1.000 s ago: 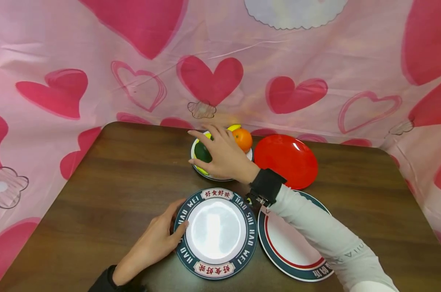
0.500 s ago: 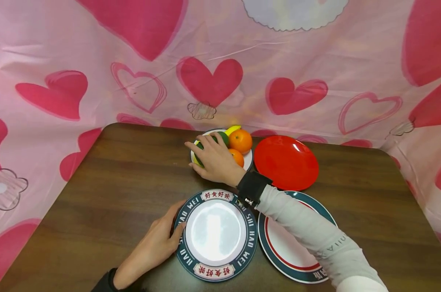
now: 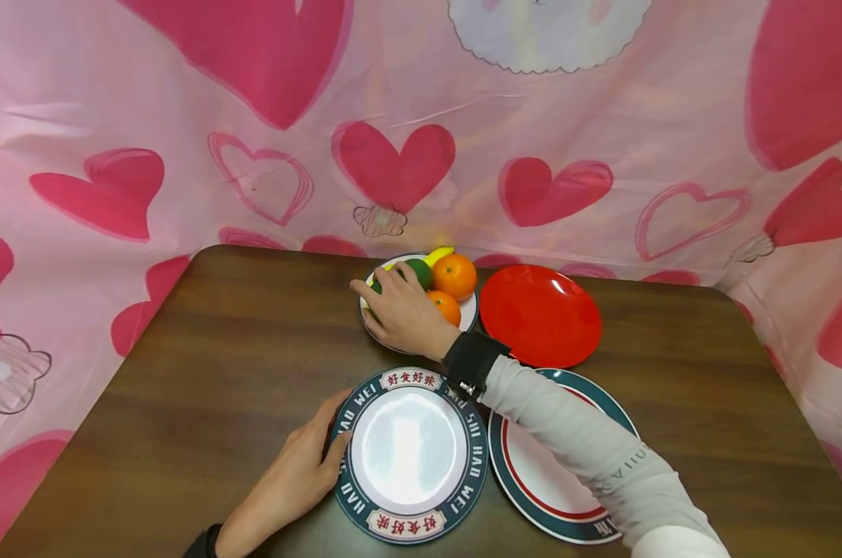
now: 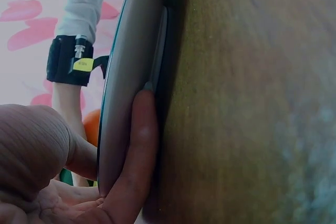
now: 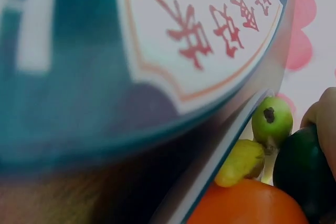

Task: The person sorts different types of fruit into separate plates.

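My left hand (image 3: 302, 465) holds the left edge of a white plate (image 3: 410, 442) with a dark teal lettered rim. In the left wrist view, one finger (image 4: 142, 135) lies under that plate, against its underside. My right hand (image 3: 407, 310) reaches across to a small white dish (image 3: 471, 311) of fruit at the back. Its fingers curl round a dark green oval fruit like an avocado (image 5: 299, 166), mostly hidden by the hand from above. Beside it in the dish lie a second dark green fruit (image 3: 418, 271), two oranges (image 3: 454, 277) and a yellow banana (image 3: 440, 253).
A red plate (image 3: 539, 318) sits right of the fruit dish. Nearer, under my right forearm, lies a larger white plate (image 3: 546, 473) with a teal rim and red ring. The wooden table (image 3: 218, 372) ends at a pink heart-patterned cloth (image 3: 267, 77).
My right hand has come down from spread fingers over the dish to curled fingers on the dark green fruit, uncovering the front orange. My left hand stays on the plate edge.
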The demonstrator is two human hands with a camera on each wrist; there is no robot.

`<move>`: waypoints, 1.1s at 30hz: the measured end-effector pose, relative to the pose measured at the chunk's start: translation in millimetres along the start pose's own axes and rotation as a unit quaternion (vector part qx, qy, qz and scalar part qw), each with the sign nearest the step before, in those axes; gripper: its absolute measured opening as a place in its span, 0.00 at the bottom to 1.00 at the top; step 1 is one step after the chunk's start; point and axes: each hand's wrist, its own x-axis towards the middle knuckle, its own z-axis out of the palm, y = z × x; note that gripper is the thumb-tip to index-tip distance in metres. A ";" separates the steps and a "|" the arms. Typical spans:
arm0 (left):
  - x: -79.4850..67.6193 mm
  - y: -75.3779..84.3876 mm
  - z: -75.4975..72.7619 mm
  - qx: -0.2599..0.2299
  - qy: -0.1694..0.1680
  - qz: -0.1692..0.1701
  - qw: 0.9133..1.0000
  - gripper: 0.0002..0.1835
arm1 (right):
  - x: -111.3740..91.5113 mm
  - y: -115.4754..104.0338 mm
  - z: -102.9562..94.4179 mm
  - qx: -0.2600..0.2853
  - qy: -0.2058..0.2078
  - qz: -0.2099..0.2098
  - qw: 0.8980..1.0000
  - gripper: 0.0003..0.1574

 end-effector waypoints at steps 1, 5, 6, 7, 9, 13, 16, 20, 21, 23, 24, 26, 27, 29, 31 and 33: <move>-0.8 -0.4 0.9 -0.002 -0.002 -0.004 1.000 0.31 | -0.4 -0.9 1.5 0.006 -0.001 -0.003 1.000 0.31; -2.9 -2.2 4.8 -0.003 -0.010 -0.017 1.000 0.31 | -2.7 -4.1 2.3 0.037 0.009 -0.016 0.999 0.30; -3.2 -2.7 5.6 -0.005 -0.012 -0.020 1.000 0.31 | -3.4 -4.8 1.2 0.045 0.011 -0.020 0.999 0.30; -3.4 -3.2 6.4 -0.007 -0.013 -0.023 1.000 0.31 | -4.1 -5.5 -0.7 0.053 0.014 -0.023 0.998 0.30; -3.2 -4.3 8.0 -0.010 -0.014 -0.026 1.000 0.31 | -5.8 -6.9 -5.6 0.072 0.021 -0.028 0.997 0.29; -1.9 -5.3 9.7 -0.021 -0.012 -0.031 0.999 0.31 | -11.4 -11.1 -19.8 0.103 0.027 -0.039 0.994 0.25; -1.2 -4.7 9.8 -0.022 -0.008 -0.028 0.999 0.31 | -18.7 -14.7 -32.1 0.121 0.032 -0.050 0.991 0.21; -1.3 -3.5 8.7 -0.016 -0.003 -0.014 1.000 0.31 | -32.7 -19.8 -48.2 0.137 0.031 -0.069 0.988 0.17; -1.3 -3.3 8.3 -0.016 -0.003 -0.010 1.000 0.31 | -36.7 -21.3 -52.1 0.137 0.027 -0.074 0.987 0.17; -0.8 -3.3 7.6 -0.017 -0.004 -0.005 1.000 0.31 | -44.9 -24.5 -58.5 0.136 0.019 -0.084 0.987 0.17; -0.4 -3.4 7.2 -0.019 -0.005 -0.003 1.000 0.31 | -49.0 -26.2 -60.6 0.132 0.015 -0.090 0.987 0.17; 0.4 -3.8 6.4 -0.018 -0.006 0.001 1.000 0.31 | -57.1 -29.9 -64.4 0.125 0.006 -0.101 0.987 0.18; 0.6 -4.0 5.9 -0.017 -0.007 0.002 1.000 0.31 | -61.1 -31.8 -65.8 0.123 0.001 -0.106 0.987 0.18; 0.8 -4.3 4.7 -0.017 -0.009 0.004 1.000 0.31 | -68.8 -35.6 -67.7 0.125 -0.012 -0.114 0.986 0.19; 0.8 -4.3 3.6 -0.013 -0.009 0.006 1.000 0.31 | -76.2 -39.7 -69.6 0.124 -0.028 -0.118 0.985 0.20; 0.4 -4.0 2.4 -0.011 -0.010 0.009 1.000 0.31 | -82.6 -43.8 -70.1 0.126 -0.044 -0.120 0.984 0.21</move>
